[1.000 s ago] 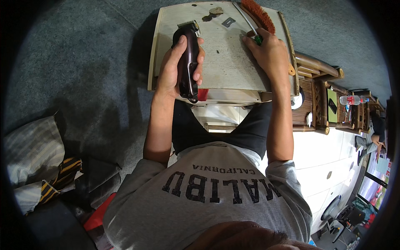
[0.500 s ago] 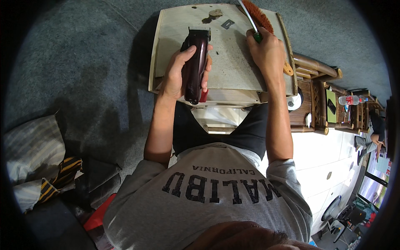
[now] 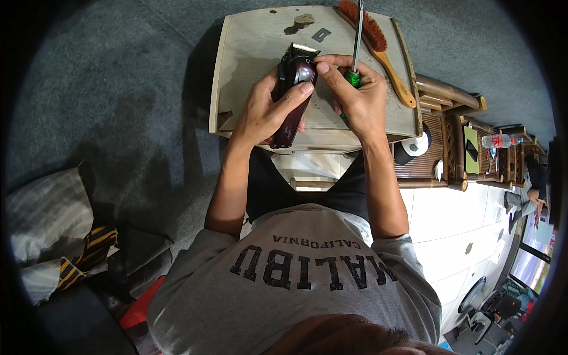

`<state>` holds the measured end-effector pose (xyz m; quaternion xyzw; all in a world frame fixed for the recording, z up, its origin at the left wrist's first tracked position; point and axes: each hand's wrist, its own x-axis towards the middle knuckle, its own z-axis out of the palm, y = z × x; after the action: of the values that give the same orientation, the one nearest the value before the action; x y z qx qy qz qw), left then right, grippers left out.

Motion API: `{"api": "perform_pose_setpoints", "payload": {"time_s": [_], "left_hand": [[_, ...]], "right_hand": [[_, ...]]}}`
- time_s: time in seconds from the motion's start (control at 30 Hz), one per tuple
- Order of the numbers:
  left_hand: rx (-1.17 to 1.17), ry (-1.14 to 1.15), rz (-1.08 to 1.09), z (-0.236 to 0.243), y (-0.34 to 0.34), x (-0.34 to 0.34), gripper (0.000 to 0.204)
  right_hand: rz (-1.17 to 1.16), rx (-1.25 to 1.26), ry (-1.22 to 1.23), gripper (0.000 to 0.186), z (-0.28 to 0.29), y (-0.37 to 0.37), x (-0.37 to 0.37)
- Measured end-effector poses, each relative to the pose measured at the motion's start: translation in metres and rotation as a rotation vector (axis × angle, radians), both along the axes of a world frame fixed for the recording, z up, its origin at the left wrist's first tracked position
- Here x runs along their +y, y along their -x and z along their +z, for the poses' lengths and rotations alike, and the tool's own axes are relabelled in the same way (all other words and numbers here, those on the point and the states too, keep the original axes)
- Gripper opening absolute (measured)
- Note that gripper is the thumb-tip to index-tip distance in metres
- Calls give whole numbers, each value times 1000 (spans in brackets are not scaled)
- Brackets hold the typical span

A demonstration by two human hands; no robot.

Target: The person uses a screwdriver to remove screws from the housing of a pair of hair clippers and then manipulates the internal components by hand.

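My left hand [image 3: 269, 112] is wrapped round a dark maroon hair clipper [image 3: 291, 127], its thumb across the body and its metal blade [image 3: 303, 48] pointing away from me. My right hand [image 3: 361, 103] is closed round a green-handled screwdriver [image 3: 353, 77], shaft upright in the picture, while its thumb and forefinger meet the clipper beside the blade. Just right of the screwdriver lies a brush [image 3: 392, 71] with orange bristles and a wooden handle. A small dark flat piece [image 3: 320, 35] and a brownish lump [image 3: 303, 21] rest on the pale wooden surface [image 3: 242, 53] beyond the clipper.
At the right stand bamboo seats [image 3: 426, 160] holding a white round object [image 3: 416, 145], a phone [image 3: 471, 149] and a plastic bottle [image 3: 497, 141]. Another person [image 3: 532, 195] sits at the far right. Striped cloth [image 3: 47, 219] lies at the lower left.
My right hand has moved left with the screwdriver to the clipper's head, away from the brush. My left hand has shifted rightward with the clipper, turning it.
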<state>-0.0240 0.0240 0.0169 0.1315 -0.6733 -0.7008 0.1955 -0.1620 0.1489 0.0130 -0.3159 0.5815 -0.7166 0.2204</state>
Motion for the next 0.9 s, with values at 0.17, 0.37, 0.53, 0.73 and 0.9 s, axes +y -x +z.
{"api": "perform_pose_setpoints", "payload": {"time_s": [0.17, 0.37, 0.53, 0.73, 0.9], "left_hand": [[0, 38, 5, -3, 1, 1, 41], [41, 63, 10, -4, 1, 1, 44], [57, 78, 9, -4, 1, 1, 47], [67, 84, -2, -7, 1, -1, 48], [68, 85, -18, -7, 1, -1, 49]], "right_hand": [[-9, 2, 2, 21, 0, 1, 0], [-17, 39, 14, 22, -2, 1, 2], [-21, 38, 15, 21, -2, 0, 3], [-17, -12, 24, 20, -2, -1, 5], [-32, 36, 22, 19, -4, 0, 5]]}}
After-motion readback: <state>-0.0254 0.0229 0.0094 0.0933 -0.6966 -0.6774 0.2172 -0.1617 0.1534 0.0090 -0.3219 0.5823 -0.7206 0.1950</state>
